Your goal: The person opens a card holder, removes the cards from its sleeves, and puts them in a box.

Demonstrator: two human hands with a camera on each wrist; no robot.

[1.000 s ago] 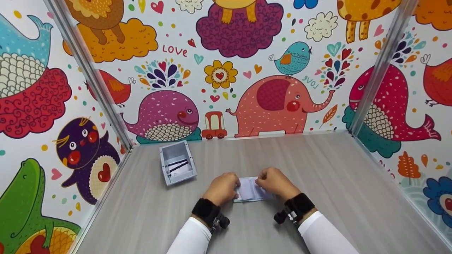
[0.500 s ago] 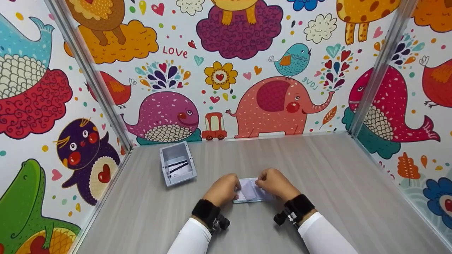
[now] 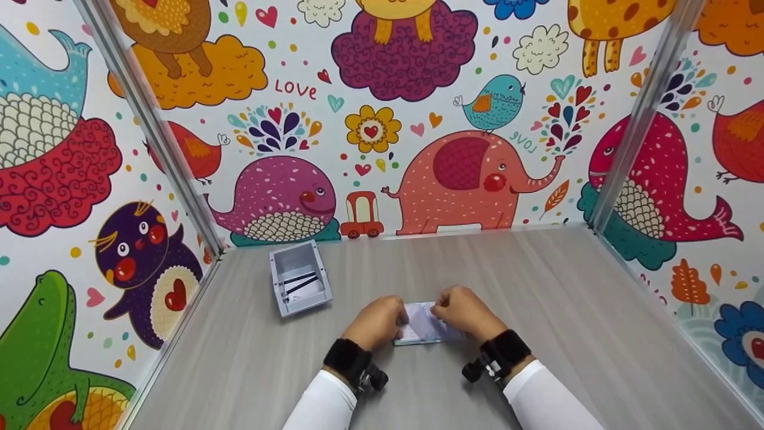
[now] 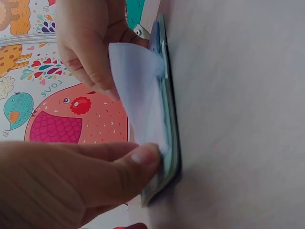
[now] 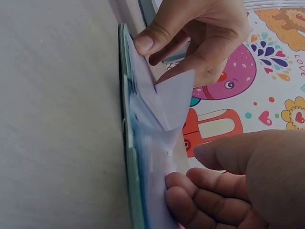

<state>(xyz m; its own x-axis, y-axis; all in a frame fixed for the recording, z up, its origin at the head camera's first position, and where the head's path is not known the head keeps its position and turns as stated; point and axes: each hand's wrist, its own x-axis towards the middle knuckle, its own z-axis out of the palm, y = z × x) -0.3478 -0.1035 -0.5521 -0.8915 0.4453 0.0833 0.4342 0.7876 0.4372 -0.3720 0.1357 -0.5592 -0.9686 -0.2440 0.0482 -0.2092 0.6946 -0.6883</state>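
Note:
A small booklet (image 3: pixel 425 334) with a green-edged cover and thin translucent leaves lies spread on the table between both hands. My left hand (image 3: pixel 376 321) is at its left side, the thumb (image 5: pixel 144 44) pressing down on the left leaves and a finger against a lifted one. That lifted leaf (image 5: pixel 177 98) bends up and curves over near the middle fold. At the right side is my right hand (image 3: pixel 468 310), its fingertips (image 5: pixel 177 180) resting on the right leaves and its thumb held apart from them. Part of the booklet's right side is hidden under this hand.
A grey open-topped box (image 3: pixel 301 298) stands at the back left, with white pieces and black strips inside. Printed walls (image 3: pixel 382 161) enclose the wood-grain table (image 3: pixel 537 286) at the back and both sides. Each wrist wears a black strap (image 3: pixel 349 358) with a camera.
On the booklet's left half, a leaf that lay nearly flat has lifted and bent toward the right. Both hands stay almost where they were.

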